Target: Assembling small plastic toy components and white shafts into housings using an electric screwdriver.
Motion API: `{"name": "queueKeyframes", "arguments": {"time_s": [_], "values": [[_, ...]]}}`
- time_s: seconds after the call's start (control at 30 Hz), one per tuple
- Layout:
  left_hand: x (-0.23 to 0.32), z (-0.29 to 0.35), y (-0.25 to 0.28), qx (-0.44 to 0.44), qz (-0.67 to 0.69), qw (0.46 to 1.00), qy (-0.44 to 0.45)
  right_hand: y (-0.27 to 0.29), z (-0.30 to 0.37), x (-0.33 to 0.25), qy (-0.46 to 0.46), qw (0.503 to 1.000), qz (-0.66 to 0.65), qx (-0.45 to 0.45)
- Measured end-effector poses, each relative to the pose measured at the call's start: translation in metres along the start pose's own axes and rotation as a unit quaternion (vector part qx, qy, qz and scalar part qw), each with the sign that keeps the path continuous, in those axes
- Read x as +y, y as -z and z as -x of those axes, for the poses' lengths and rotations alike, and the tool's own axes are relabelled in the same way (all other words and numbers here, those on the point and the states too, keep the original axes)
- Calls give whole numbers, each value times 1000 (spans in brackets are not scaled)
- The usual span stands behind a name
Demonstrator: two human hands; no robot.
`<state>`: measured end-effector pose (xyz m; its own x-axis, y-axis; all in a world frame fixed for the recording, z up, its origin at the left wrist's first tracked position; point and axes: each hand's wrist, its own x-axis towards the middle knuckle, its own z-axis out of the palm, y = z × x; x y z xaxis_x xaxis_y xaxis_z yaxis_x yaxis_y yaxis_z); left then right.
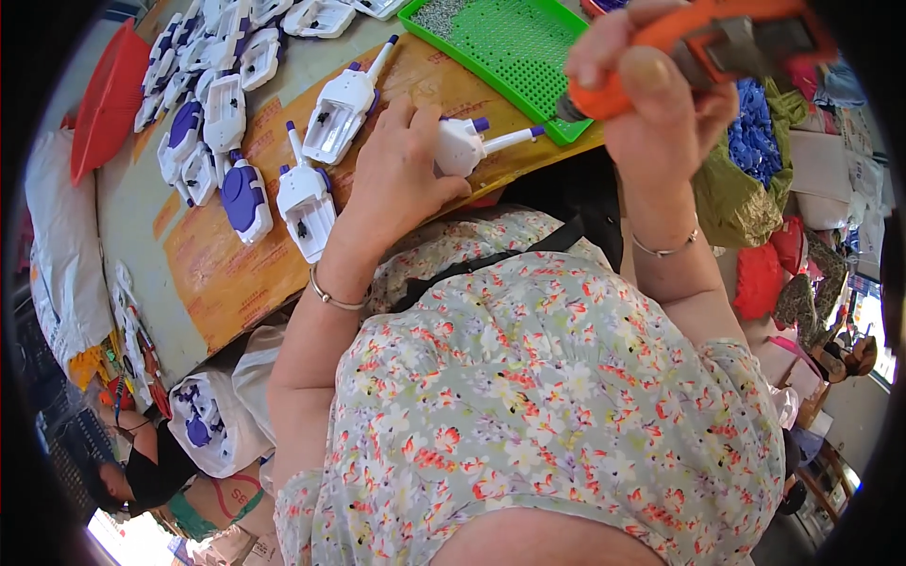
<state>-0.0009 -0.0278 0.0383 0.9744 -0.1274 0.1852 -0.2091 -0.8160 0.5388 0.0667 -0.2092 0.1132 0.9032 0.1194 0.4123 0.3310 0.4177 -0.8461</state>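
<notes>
pressing down on a white toy (460, 143), the left hand (396, 174) lies palm-down on the desk (222, 274), its fingers curled over the toy's body so that it is held flat against the brown cardboard sheet. the toy's thin white stem with a purple tip sticks out to the right from under the fingers, toward the green tray (514, 47). the left forearm runs up from the lower middle, wrist bent slightly, with a thin bracelet at the wrist.

the right hand (651, 104) is raised above the desk edge, forearm nearly upright, also with a bracelet. its fingers are closed tight around an orange driver (679, 52), thumb laid along the grip; the tool's dark tip points left and down toward the toy, but stays apart from it, hanging over the near rim of the tray.

the green tray has a grid of small holes and a heap of small grey screws in its far left corner. left of the held toy, more white toy shells (307, 203) lie open on the cardboard, some with purple parts, and a crowd of them stretches toward the far left of the desk. a red basket (109, 94) stands at the left edge. below the desk a white bag (212, 424) holds more purple and white parts. to the right are bags of blue, green and red stuff.
</notes>
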Motion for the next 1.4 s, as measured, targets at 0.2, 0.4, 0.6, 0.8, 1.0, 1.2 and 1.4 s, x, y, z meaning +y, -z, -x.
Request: {"name": "queueKeyframes", "arguments": {"time_s": [0.2, 0.4, 0.6, 0.8, 1.0, 1.2, 1.4], "values": [[5, 15, 6, 2, 60, 998, -4, 68, 4, 6, 135, 986, 12, -95], [3, 19, 3, 14, 81, 997, 8, 60, 6, 21, 148, 983, 35, -99], [2, 21, 4, 11, 108, 994, 9, 54, 14, 17, 64, 989, 111, -70], [-33, -9, 42, 76, 107, 988, 85, 51, 26, 7, 66, 997, 20, -30], [-106, -40, 55, -75, -79, 989, 99, 36, 25, 17, 58, 994, 69, -69], [-58, -46, 55, 25, -63, 997, 40, 38, 31, 31, 127, 985, 94, -72], [-56, -32, 49, -21, -17, 1000, -6, 35, 28, 25, 121, 985, 91, -82]]}}
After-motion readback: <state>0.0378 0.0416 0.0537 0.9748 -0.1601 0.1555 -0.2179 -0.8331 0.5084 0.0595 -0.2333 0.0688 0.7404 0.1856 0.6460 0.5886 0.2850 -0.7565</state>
